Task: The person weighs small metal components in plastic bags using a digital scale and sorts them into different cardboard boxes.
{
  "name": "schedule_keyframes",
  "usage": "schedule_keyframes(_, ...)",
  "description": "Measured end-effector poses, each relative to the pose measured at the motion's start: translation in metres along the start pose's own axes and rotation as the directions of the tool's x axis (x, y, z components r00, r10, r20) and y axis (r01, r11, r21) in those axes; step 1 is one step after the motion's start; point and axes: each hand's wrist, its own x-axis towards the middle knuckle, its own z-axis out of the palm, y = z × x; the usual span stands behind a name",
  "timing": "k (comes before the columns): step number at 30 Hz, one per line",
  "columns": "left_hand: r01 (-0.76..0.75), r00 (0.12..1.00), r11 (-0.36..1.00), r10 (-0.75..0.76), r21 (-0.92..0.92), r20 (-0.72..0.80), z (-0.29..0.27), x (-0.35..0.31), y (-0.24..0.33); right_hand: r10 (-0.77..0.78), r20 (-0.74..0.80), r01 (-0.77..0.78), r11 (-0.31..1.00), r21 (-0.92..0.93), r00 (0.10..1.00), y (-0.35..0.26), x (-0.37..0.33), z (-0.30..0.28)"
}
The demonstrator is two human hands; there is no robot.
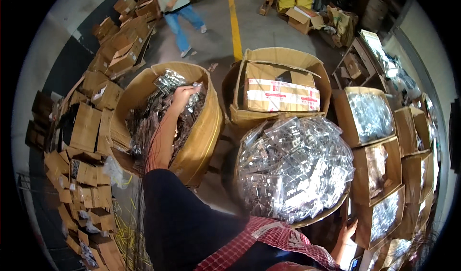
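My left arm reaches into a large cardboard bin (211, 122) filled with small metal parts, many in clear bags. Inside it, my left hand (182, 98) is closed on a clear plastic bag (197, 87) near the far right wall. Another bag of metal parts (169, 80) lies just beyond the hand. At the lower right, my right hand (346, 231) hangs beside the open cartons, close to a carton of clear bags (384, 218); its fingers are partly hidden and what they hold, if anything, does not show. A round container heaped with bagged metal parts (295, 167) stands in front of me.
Behind the heap is another cardboard bin (312, 62) with a taped carton (283, 88) inside. Open cartons (367, 117) are stacked along the right; cardboard boxes (86, 172) crowd the left. A person (177, 16) walks beyond, near a yellow floor line (234, 26). Yellow straps (127, 232) litter the floor.
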Motion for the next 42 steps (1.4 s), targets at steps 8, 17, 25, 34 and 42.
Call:
schedule_keyframes(8,-0.1,0.994,0.709,0.038,-0.698,-0.103,-0.024,-0.053,0.045,-0.052,0.008,0.05,0.983,0.179,0.999,-0.012,-0.005,-0.007)
schedule_keyframes(17,0.325,0.358,0.476,0.738,-0.817,0.572,0.133,-0.236,0.19,0.256,0.386,-0.459,0.604,0.651,0.886,-0.092,-0.016,-0.066)
schedule_keyframes(25,0.769,-0.144,0.548,0.65,-0.329,0.746,0.406,-0.507,0.19,-0.356,0.461,-0.579,-0.408,0.706,0.813,-0.142,-0.044,-0.196)
schedule_keyframes(34,0.725,-0.334,0.641,0.009,0.251,0.942,0.593,-0.655,0.089,0.284,0.297,-0.199,-0.327,0.924,0.912,0.031,-0.147,-0.323)
schedule_keyframes(42,0.529,-0.123,0.849,0.055,0.019,0.991,0.648,-0.731,0.076,0.677,0.039,0.216,-0.289,0.933,0.735,0.113,-0.219,-0.352)
